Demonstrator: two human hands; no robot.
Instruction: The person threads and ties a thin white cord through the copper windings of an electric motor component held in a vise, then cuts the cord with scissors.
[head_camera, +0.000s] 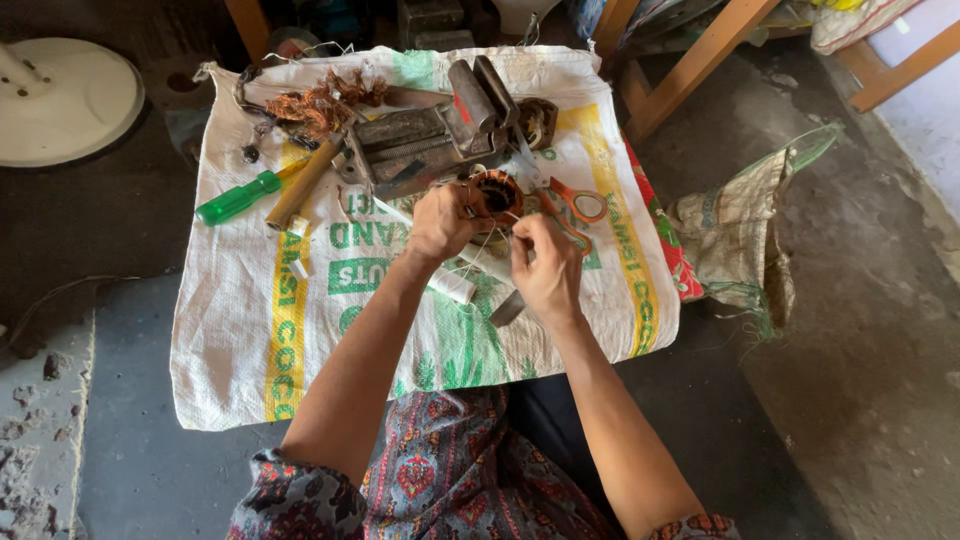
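My left hand (442, 222) grips a small round motor stator with copper windings (497, 192), holding it just above a white woven sack (300, 330) spread on the floor. My right hand (547, 268) is pinched shut on a thin thread or wire (500, 238) that runs up to the stator. A white tube (450, 285) lies on the sack under my left hand. Orange-handled scissors (578, 203) lie just right of the stator.
A grey metal bench vise (430, 135) sits at the sack's far side. A tangle of copper wire (320, 102), a wooden-handled tool (303, 185) and a green-handled screwdriver (238, 198) lie at the left. A white round base (65, 100) is far left; wooden furniture legs (690, 70) stand at the right.
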